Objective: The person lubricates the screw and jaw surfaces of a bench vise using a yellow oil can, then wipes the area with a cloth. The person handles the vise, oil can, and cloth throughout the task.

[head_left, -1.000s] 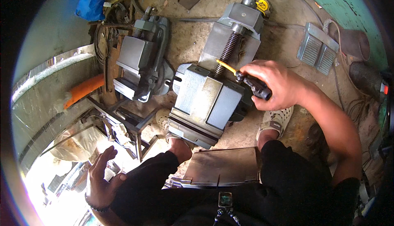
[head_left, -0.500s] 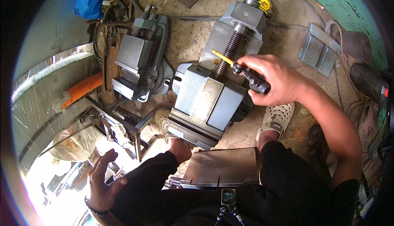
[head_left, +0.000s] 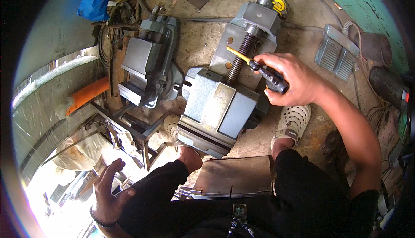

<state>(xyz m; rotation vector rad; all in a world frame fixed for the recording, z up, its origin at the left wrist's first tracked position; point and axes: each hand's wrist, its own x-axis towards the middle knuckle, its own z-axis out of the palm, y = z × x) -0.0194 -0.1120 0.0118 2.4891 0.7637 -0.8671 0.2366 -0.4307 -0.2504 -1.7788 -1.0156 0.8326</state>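
Observation:
A black oil can (head_left: 273,77) with a thin yellow spout (head_left: 237,54) is gripped in my right hand (head_left: 298,80), fingers wrapped round it. The spout's tip hovers over the bare metal bed of a large grey machine vise (head_left: 212,95), close beside its threaded screw (head_left: 242,56). Two brownish oil drops (head_left: 229,40) lie on that bed left of the screw. At the lower left, my left hand (head_left: 109,192) is open with fingers apart, holding nothing, beside my left thigh.
A second grey vise (head_left: 145,60) stands at the left, by an orange pipe (head_left: 88,94) and a dark metal frame (head_left: 129,127). A yellow tape measure (head_left: 279,5) sits behind the large vise. At right are a grey foot pedal (head_left: 336,51) and cables. A metal-topped stool (head_left: 233,175) is below me.
My right hand has shifted slightly right, and the spout's tip a little up and right. A second oil drop now shows on the vise bed. The left hand has hardly moved.

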